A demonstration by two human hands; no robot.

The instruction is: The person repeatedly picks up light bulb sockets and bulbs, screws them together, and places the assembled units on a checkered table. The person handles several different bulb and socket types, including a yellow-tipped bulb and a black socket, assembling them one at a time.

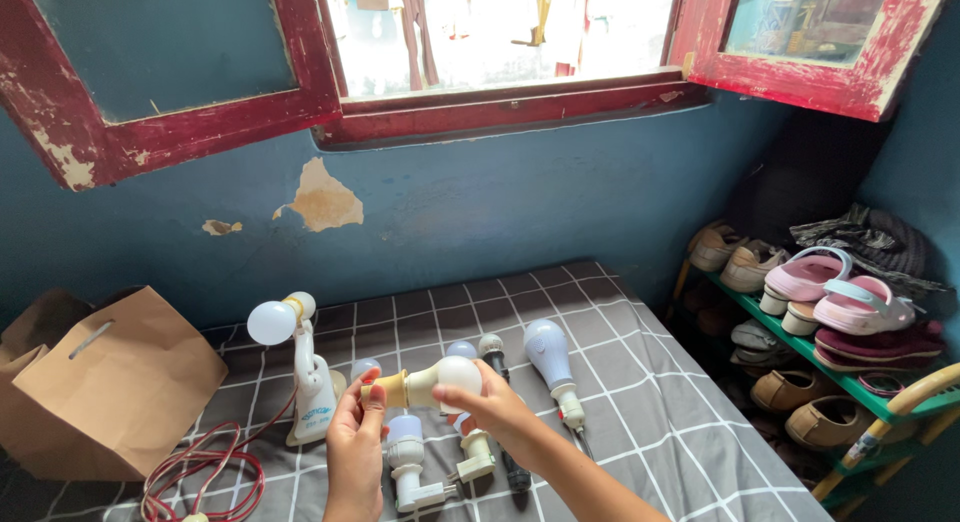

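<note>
Head view: left hand [352, 434] pinches the yellowish base, right hand [497, 407] cups the globe of a white plastic bulb [440, 379], held above the grey checked cloth [650, 402]. Base not separated; several other bulbs [552, 360] lie untouched.

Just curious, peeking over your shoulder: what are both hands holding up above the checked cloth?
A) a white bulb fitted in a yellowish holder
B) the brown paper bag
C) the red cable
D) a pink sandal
A: the right hand cups the white bulb, while the left hand pinches its yellowish holder.
</note>
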